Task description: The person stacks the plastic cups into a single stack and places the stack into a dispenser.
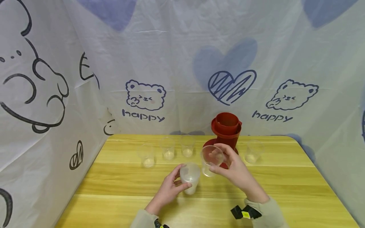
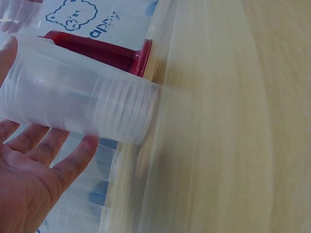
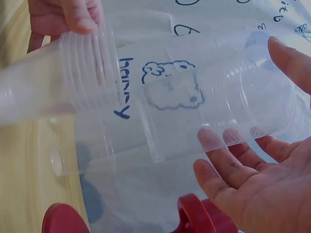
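Note:
My left hand (image 1: 171, 186) grips a stack of nested clear plastic cups (image 1: 190, 177) between thumb and fingers, close above the table. In the left wrist view the several layered rims of the stack (image 2: 73, 87) show, with the fingers under its side. To the right and a little higher, my right hand (image 1: 235, 167) holds a single clear plastic cup (image 1: 211, 160) by its side. In the right wrist view this cup (image 3: 218, 107) lies between thumb and fingers, its end pointing toward the stack but apart from it.
Behind the right hand stands a red plastic vessel (image 1: 227, 136) with a red round piece at its foot. Single clear cups stand along the back of the wooden table (image 1: 119, 180): three at left, such as one cup (image 1: 147, 156), and another cup (image 1: 253, 153) at right.

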`<state>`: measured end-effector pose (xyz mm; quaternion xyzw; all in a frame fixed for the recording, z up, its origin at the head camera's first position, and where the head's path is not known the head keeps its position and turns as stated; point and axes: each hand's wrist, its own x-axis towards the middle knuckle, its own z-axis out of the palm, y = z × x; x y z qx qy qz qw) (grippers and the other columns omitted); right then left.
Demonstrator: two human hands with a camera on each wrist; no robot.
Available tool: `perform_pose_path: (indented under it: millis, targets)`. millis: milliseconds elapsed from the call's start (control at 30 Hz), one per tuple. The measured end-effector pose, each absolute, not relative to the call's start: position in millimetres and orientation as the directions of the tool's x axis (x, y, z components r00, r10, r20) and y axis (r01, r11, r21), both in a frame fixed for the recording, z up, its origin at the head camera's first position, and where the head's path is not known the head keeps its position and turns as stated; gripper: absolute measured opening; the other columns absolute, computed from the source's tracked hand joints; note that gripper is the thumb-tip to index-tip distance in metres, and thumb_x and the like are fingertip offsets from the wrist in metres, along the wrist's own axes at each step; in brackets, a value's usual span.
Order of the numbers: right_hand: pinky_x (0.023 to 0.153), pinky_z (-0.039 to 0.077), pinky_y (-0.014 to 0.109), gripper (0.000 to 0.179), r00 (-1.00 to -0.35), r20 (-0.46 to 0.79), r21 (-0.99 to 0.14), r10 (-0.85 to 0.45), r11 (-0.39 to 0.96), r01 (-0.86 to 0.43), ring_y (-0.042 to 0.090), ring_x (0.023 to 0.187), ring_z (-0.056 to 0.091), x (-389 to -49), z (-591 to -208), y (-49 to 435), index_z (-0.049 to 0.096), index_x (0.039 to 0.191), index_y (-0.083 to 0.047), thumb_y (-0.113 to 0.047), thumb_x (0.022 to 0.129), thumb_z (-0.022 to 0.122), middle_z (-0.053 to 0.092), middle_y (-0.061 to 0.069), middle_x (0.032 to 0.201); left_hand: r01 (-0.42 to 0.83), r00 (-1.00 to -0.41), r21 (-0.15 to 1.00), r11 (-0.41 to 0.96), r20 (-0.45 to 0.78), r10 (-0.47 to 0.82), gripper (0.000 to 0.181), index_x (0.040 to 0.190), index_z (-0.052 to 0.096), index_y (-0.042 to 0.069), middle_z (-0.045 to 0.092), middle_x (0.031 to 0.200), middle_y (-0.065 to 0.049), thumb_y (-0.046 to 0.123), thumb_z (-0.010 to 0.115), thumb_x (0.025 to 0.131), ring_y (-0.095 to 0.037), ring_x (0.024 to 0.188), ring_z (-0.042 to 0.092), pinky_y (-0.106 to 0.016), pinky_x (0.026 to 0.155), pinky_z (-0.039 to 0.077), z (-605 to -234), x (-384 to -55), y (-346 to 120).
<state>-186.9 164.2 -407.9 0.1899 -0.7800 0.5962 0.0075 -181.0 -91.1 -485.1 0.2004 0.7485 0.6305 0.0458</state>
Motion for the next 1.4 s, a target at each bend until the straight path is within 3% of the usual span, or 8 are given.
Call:
perform_pose_path:
  millis: [300,567,667,800,1133,1400]
  targets:
    - [0.104,0.041,0.055,0.065,-0.896,0.296,-0.916,-0.331,0.167,-0.365,0.028,0.122,0.053,-192.3,-403.3,149.5,0.045,0.137,-0.007,-0.011,0.082,0.080,0.055,0.013,0.131,0.241,-0.915,0.963,0.124,0.183,0.359,0.065,0.143,0.041,0.002,0.056,0.130,-0.020,0.008,0.074,0.088,-0.035,0.119,0.053,-0.045,0.098,0.049,-499.8,-185.7,-92.4]
    - [0.101,0.046,0.050,0.061,-0.879,0.284,-0.920,-0.383,0.148,-0.362,0.028,0.120,0.057,-197.4,-407.7,141.2,0.046,0.136,-0.013,-0.011,0.084,0.078,0.057,0.016,0.130,0.250,-0.914,0.959,0.131,0.189,0.360,0.065,0.143,0.042,0.004,0.056,0.130,-0.019,0.007,0.074,0.087,-0.033,0.120,0.053,-0.043,0.096,0.051,-517.0,-194.8,-93.3]
    - [0.102,0.041,0.059,0.062,-0.870,0.282,-0.924,-0.405,0.129,-0.360,0.028,0.122,0.056,-198.9,-411.5,138.8,0.045,0.137,-0.012,-0.011,0.085,0.077,0.055,0.020,0.132,0.258,-0.909,0.960,0.112,0.202,0.366,0.064,0.143,0.043,0.007,0.056,0.131,-0.016,0.010,0.075,0.088,-0.031,0.121,0.053,-0.040,0.096,0.051,-519.9,-195.5,-94.0]
    - [0.104,0.037,0.061,0.061,-0.859,0.273,-0.932,-0.433,0.102,-0.348,0.029,0.123,0.055,-201.5,-416.2,135.9,0.045,0.138,-0.013,-0.012,0.086,0.077,0.055,0.019,0.133,0.261,-0.906,0.960,0.107,0.205,0.372,0.065,0.144,0.043,0.010,0.055,0.132,-0.015,0.015,0.075,0.088,-0.030,0.122,0.052,-0.038,0.098,0.050,-521.7,-195.9,-94.6]
    - [0.107,0.037,0.057,0.063,-0.856,0.230,-0.923,-0.463,0.176,-0.343,0.028,0.122,0.055,-207.9,-419.5,130.5,0.043,0.139,-0.002,-0.007,0.086,0.076,0.057,0.013,0.130,0.265,-0.907,0.957,0.120,0.205,0.369,0.065,0.145,0.042,0.009,0.055,0.132,-0.015,0.015,0.075,0.089,-0.031,0.122,0.053,-0.038,0.097,0.050,-522.2,-195.8,-94.6]
    - [0.105,0.040,0.055,0.063,-0.813,0.171,-0.924,-0.557,0.197,-0.329,0.033,0.124,0.054,-212.0,-422.8,131.4,0.045,0.140,-0.005,-0.008,0.085,0.076,0.052,0.016,0.135,0.257,-0.908,0.959,0.117,0.199,0.368,0.068,0.148,0.039,0.009,0.055,0.134,-0.016,0.016,0.074,0.089,-0.032,0.123,0.052,-0.040,0.098,0.049,-520.8,-195.5,-94.2]
